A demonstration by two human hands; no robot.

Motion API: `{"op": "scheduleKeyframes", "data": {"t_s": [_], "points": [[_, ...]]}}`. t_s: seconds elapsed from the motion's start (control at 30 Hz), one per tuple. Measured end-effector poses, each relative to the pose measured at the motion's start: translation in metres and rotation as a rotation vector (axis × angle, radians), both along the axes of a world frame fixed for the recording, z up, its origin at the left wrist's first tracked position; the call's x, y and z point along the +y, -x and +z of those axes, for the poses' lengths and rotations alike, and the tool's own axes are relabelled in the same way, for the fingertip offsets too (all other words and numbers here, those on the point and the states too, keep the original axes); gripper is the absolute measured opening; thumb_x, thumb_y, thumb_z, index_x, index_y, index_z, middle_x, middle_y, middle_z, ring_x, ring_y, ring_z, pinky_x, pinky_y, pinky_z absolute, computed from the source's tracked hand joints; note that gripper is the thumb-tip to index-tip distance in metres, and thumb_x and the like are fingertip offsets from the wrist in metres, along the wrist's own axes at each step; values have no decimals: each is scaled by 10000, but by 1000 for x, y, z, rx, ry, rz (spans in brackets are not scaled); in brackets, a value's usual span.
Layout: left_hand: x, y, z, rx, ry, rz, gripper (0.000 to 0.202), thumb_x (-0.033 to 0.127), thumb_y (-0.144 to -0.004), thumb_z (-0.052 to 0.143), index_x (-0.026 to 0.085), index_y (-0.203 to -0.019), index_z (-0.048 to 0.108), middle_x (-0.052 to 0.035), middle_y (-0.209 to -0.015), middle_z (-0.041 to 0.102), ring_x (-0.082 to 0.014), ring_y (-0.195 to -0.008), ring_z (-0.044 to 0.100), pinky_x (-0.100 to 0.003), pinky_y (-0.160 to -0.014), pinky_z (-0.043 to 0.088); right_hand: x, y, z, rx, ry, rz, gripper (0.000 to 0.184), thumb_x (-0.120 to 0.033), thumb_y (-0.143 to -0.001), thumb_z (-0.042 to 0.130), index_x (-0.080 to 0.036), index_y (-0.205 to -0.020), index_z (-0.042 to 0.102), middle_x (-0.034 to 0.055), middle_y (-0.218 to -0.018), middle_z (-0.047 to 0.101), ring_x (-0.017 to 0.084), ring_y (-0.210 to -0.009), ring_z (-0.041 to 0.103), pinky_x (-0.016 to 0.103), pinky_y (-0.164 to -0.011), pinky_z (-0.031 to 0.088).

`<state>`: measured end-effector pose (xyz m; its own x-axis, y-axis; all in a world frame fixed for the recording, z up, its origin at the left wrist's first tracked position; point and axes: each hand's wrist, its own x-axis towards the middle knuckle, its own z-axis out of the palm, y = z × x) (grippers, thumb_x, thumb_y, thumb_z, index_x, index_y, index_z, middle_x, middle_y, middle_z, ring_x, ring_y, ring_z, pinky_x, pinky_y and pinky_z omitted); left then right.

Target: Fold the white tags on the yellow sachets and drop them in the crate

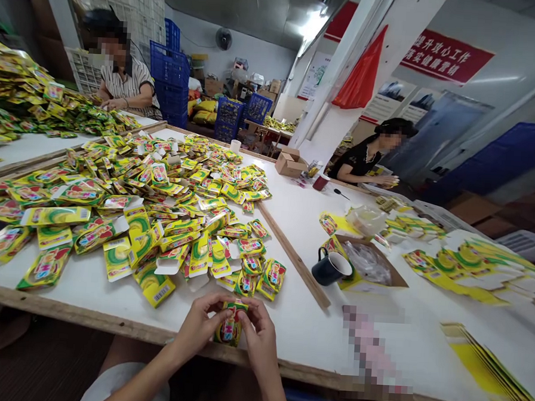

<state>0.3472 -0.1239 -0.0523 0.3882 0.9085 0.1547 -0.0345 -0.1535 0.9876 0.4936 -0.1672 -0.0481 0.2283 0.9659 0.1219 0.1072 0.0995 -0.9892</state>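
Observation:
Both my hands are closed around one small yellow-green box [228,325] at the table's front edge. My left hand [202,320] grips its left side, and my right hand [260,326] its right side and upper edge. Both thumbs press on the printed front, which carries red and coloured lettering. The box stands roughly upright, and its back is hidden. Just beyond my fingers lies a large loose pile of similar small boxes [199,251], some with white end flaps sticking out.
A wooden strip [291,255] divides the white table [296,339]. Right of it are a dark mug [329,268], an opened carton [372,263] with plastic inside, and flat yellow cartons [487,361]. Two people sit across, one left [132,86], one right [364,154]. A small cardboard box [290,163] stands farther back.

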Motion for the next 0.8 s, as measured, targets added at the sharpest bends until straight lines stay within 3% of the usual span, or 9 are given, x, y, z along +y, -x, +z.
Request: {"op": "scheduleKeyframes", "data": {"t_s": [0.1, 0.2, 0.27, 0.33, 0.43, 0.57, 0.67, 0.8], "points": [[-2, 3, 4, -2, -44, -28, 273, 293, -865, 590, 224, -1122, 651, -82, -1054, 692, -211, -910, 652, -326, -814, 525, -16, -18, 19, -172, -6, -59, 207, -363, -845, 579, -210, -964, 654, 58, -925, 713, 215, -853, 667, 282, -766, 525], [-1, 3, 5, -10, -32, 6, 421, 313, -885, 557, 242, -1296, 503, -80, -1074, 670, -193, -876, 648, -316, -779, 531, -51, -72, 46, -398, 102, -111, 240, -423, -835, 569, -216, -883, 682, 46, -834, 714, 212, -769, 658, 257, -693, 520], [0, 2, 4, 35, -3, 50, 352, 339, -888, 545, 219, -1218, 555, -78, -998, 681, -199, -855, 639, -302, -732, 528, -73, -112, 60, -536, 242, -101, 251, -462, -787, 612, -226, -786, 700, 44, -783, 717, 222, -747, 660, 262, -681, 520], [0, -1, 3, 119, 14, 45, 268, 365, -889, 534, 201, -1079, 628, -77, -923, 690, -209, -843, 631, -282, -678, 515, -82, -139, 62, -588, 347, -137, 283, -502, -713, 659, -232, -773, 714, 54, -787, 729, 240, -741, 671, 288, -671, 529], [-2, -2, 3, 209, -3, -10, 245, 370, -891, 522, 201, -999, 662, -77, -894, 700, -215, -829, 624, -261, -619, 488, -59, -140, 45, -475, 342, -301, 408, -558, -655, 655, -215, -872, 692, 74, -816, 733, 253, -755, 679, 330, -681, 536], [-5, 2, 6, 252, -27, 6, 227, 359, -889, 517, 203, -961, 664, -69, -870, 698, -213, -807, 620, -253, -592, 463, 13, -103, 12, -283, 293, -425, 568, -586, -641, 635, -188, -1044, 589, 89, -886, 718, 237, -736, 673, 336, -659, 527], [-5, 4, 5, 246, -25, 28, 225, 366, -889, 518, 199, -948, 657, -62, -837, 688, -206, -777, 622, -265, -621, 467, 55, -88, 0, -245, 278, -452, 629, -553, -612, 668, -179, -1100, 536, 77, -860, 699, 241, -698, 672, 332, -613, 514], [-2, 2, -3, 210, -42, 50, 219, 363, -890, 522, 197, -946, 655, -53, -800, 671, -202, -759, 617, -298, -699, 486, 61, -90, -1, -189, 231, -469, 662, -499, -561, 703, -170, -1099, 502, 22, -734, 655, 245, -637, 657, 333, -571, 507]]}}
